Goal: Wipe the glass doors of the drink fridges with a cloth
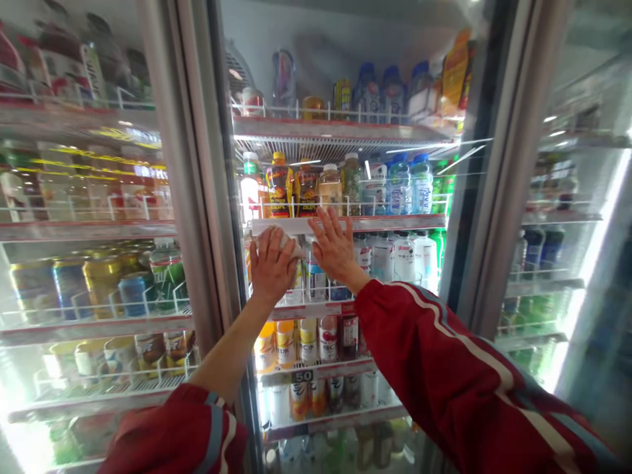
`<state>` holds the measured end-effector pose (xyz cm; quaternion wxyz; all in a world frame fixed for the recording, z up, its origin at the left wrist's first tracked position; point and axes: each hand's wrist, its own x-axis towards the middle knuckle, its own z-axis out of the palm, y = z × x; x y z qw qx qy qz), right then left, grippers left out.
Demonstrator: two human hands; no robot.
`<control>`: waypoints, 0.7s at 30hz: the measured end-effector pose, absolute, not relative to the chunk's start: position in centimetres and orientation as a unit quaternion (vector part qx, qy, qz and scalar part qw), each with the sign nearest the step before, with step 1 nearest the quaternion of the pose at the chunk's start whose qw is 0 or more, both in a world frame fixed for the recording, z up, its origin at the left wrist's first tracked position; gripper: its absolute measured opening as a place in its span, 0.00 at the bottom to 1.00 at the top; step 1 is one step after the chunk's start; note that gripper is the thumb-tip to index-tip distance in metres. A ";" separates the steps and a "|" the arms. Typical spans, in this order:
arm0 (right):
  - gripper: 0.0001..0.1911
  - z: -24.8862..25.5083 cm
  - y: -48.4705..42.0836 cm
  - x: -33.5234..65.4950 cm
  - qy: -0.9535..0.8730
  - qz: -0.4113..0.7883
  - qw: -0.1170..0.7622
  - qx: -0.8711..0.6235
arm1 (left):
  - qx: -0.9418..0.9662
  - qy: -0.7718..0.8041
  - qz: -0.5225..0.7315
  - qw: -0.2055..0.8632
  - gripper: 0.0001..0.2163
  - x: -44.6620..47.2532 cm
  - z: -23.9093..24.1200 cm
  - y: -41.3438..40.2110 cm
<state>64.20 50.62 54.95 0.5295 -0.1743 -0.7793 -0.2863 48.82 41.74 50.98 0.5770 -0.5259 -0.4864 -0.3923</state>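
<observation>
My left hand (273, 263) presses a crumpled white cloth (297, 249) at the level of the middle shelf's front strip (281, 226). Its fingers lie over the cloth and point upward. To its right, my right hand (336, 247) is open, with spread fingers; the fingertips reach that same strip, below a bottle with pale amber contents (330, 186). Whether the hands touch the strip itself or glass in front of it, I cannot tell. Dark yellow-capped bottles (279, 187) stand just above my left hand.
Metal door frames (190, 164) flank the middle section on both sides. Blue-capped bottles (399, 184) stand right of my hands, white-labelled bottles (403, 257) below them. Lower shelves hold orange drinks (285, 342). Cans (101, 283) fill a shelf behind the left door.
</observation>
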 end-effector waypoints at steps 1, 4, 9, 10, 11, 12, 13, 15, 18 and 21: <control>0.26 54.9 50.6 64.2 -0.778 -0.289 0.529 -0.175 | -0.523 -0.491 -0.399 0.571 0.17 48.5 50.9 41.5; 0.27 54.5 50.5 63.9 -0.769 -0.286 0.539 -0.190 | -0.508 -0.503 -0.407 0.569 0.17 47.4 50.7 40.7; 0.29 54.0 50.5 63.2 -0.773 -0.274 0.535 -0.203 | -0.487 -0.517 -0.414 0.569 0.18 46.6 50.8 39.8; 0.29 53.9 50.5 63.2 -0.774 -0.273 0.533 -0.204 | -0.482 -0.518 -0.424 0.565 0.18 46.7 50.9 39.8; 0.29 53.9 50.5 63.1 -0.775 -0.274 0.531 -0.205 | -0.480 -0.517 -0.433 0.561 0.19 47.0 50.8 40.0; 0.29 53.9 50.6 63.1 -0.775 -0.275 0.531 -0.206 | -0.483 -0.515 -0.439 0.556 0.19 47.4 50.8 40.3; 0.29 53.9 50.6 63.1 -0.773 -0.277 0.532 -0.206 | -0.492 -0.511 -0.438 0.552 0.19 48.0 50.7 40.6; 0.29 54.0 50.6 63.0 -0.769 -0.280 0.536 -0.206 | -0.521 -0.503 -0.417 0.550 0.18 49.1 50.3 41.5; 0.28 54.2 50.6 62.9 -0.768 -0.282 0.539 -0.202 | -0.544 -0.496 -0.384 0.558 0.16 50.2 49.7 42.4; 0.29 54.1 50.6 63.4 -0.768 -0.288 0.538 -0.194 | -0.539 -0.494 -0.382 0.565 0.16 49.6 49.3 42.1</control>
